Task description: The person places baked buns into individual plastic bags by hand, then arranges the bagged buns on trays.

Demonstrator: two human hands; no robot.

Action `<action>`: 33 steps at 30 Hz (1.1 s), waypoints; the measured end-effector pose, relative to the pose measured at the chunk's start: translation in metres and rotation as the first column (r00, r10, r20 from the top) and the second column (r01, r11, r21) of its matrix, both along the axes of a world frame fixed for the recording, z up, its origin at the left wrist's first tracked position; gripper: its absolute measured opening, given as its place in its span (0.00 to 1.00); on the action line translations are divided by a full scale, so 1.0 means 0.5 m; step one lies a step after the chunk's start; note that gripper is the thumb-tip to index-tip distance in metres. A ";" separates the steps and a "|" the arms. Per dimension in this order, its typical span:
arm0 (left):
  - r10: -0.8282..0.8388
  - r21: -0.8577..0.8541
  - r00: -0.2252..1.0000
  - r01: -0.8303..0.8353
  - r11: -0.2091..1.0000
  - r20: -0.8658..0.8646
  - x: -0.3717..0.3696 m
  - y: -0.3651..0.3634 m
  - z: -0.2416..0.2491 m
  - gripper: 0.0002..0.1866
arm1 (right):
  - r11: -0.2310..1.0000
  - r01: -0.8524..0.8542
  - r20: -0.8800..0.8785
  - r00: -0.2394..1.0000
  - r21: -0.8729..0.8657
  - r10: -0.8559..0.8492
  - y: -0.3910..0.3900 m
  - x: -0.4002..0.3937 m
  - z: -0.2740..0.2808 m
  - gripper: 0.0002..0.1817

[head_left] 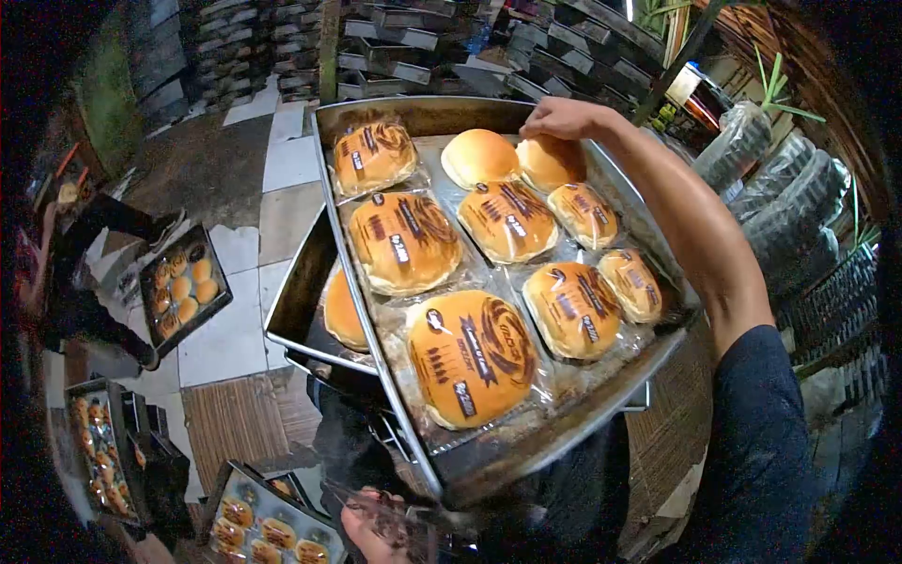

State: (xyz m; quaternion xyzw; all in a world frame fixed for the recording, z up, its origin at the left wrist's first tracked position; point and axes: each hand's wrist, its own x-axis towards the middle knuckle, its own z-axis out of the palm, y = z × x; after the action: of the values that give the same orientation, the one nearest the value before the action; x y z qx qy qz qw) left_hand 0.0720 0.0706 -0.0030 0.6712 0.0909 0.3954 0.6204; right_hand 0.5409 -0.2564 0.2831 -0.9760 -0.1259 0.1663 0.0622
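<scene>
A large metal tray [331, 160] fills the middle of the view, holding several buns in printed clear wrappers, such as the wrapped bun [470, 357] at its near end. Two unwrapped buns lie at its far side, a pale bun [479, 159] and a darker bun [552, 163]. My right hand [567, 120] reaches over the far edge with bent fingers at the darker bun; its fingertips are partly hidden. Low in the view, my left hand [372, 528] holds crumpled clear plastic [399, 517], somewhat blurred.
Beneath the large tray is another tray [287, 310] with a bun. A person [80, 273] is at the left beside a tray of buns [224, 282]. More bun trays stand lower left. Stacked metal pans [395, 42] line the back; plastic-wrapped bundles [738, 141] stand right.
</scene>
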 end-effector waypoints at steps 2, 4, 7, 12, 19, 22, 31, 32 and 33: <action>-0.450 -0.917 0.889 0.107 0.385 -0.085 0.003 0.040 0.005 0.11 | 0.993 -0.078 0.183 0.981 0.094 0.060 -0.065 -0.030 0.006 0.23; -0.407 -0.914 0.906 0.064 0.402 -0.115 0.020 0.027 0.049 0.03 | 0.911 -0.173 0.532 0.845 0.374 -0.057 -0.136 -0.074 -0.014 0.21; -0.519 -0.883 0.855 0.228 0.410 -0.020 0.014 0.017 0.064 0.05 | 0.412 -0.027 0.306 0.714 0.911 -0.630 -0.191 -0.191 0.019 0.22; -0.534 -0.712 0.846 0.369 0.598 -0.010 -0.022 0.002 0.130 0.10 | -0.554 0.255 0.118 0.827 0.792 0.550 -0.172 -0.626 -0.025 0.24; -0.413 -0.175 0.738 0.382 0.908 -0.533 -0.107 -0.010 0.243 0.10 | -0.204 0.667 -0.622 0.743 0.716 0.247 0.092 -1.042 -0.240 0.29; -0.358 -0.055 0.781 0.386 0.921 -0.512 -0.134 0.000 0.247 0.10 | -0.274 0.726 -0.632 0.685 0.631 0.362 0.080 -1.080 -0.290 0.28; -0.629 -0.732 0.750 0.544 0.411 0.205 -0.160 -0.135 0.344 0.40 | 0.401 -0.510 0.529 0.845 0.761 0.071 0.187 -1.101 -0.202 0.35; -0.651 -0.683 0.744 0.554 0.476 0.149 -0.171 -0.139 0.358 0.40 | 0.533 -0.579 0.588 0.789 0.617 0.177 0.195 -1.104 -0.199 0.35; -0.610 -0.673 0.715 0.639 0.374 0.341 -0.155 -0.144 0.370 0.40 | 0.540 -0.588 0.599 0.780 0.602 0.182 0.206 -1.110 -0.191 0.32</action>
State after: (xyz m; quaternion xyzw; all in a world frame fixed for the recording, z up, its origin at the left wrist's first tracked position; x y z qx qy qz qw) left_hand -0.0053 -0.0013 0.1818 0.3266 -0.0248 0.0680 0.9424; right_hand -0.0140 -0.1533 0.1878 -0.8086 -0.4142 -0.1334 0.3959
